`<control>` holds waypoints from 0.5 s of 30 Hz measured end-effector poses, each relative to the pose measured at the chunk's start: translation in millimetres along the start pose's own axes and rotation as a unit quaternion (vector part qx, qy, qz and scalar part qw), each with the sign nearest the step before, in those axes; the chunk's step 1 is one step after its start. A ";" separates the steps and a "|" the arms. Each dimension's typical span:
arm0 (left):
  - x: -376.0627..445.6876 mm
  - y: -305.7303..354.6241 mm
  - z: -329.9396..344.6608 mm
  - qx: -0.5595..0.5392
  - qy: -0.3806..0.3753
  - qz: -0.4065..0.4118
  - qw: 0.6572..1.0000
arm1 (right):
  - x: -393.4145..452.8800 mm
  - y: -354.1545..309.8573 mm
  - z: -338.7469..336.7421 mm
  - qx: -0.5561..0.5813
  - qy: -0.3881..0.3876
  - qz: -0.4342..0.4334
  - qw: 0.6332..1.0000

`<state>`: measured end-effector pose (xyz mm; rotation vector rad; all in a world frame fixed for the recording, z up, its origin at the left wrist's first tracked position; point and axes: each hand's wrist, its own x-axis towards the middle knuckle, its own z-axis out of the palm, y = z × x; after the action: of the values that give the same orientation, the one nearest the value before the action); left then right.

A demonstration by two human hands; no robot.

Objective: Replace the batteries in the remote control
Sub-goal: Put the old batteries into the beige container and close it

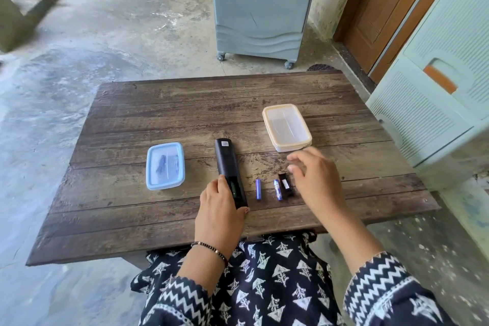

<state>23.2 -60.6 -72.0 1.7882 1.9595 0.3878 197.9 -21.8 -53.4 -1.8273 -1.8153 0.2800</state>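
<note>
On the wooden surface (185,114) lie one remote (229,169), two loose batteries, one small black cover (285,185) and two lidded plastic boxes. The remote is black and lies face down near the middle, with its battery bay open at the near end. The first battery (258,189) lies just right of the remote, apart from it. The second battery (277,189) lies further right, just beside the cover and perhaps touching it. Both batteries are blue and point away from the person.

The blue box (165,165) stands left of the remote, and through its lid some dark blue shapes show, maybe two more batteries, but the view is too blurred to count them. The white box (286,127) stands further back on the right, and no contents can be made out inside.

The left hand (221,210) holds the near end of the remote, the thumb on its left edge and the fingers curled around the right side. The right hand (315,180) hovers above the surface, just right of the cover and near the white box. Its grip is wide, with fingers spread and relaxed, and it holds nothing.
</note>
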 end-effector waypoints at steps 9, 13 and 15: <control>34.1 31.8 -4.3 -0.018 0.023 0.093 0.995 | 51.1 20.3 14.4 -0.156 -0.081 -0.112 0.978; 63.2 43.6 -1.4 -0.161 -0.029 0.068 0.984 | 50.6 25.1 14.8 -0.126 -0.007 -0.169 0.978; 76.3 49.4 0.2 -0.289 -0.073 0.010 0.954 | 46.7 26.5 11.9 -0.111 0.015 -0.175 0.978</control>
<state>61.8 20.5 -58.4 1.4077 1.5180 0.7281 217.9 27.8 -66.2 -1.5986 -2.1736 -0.0857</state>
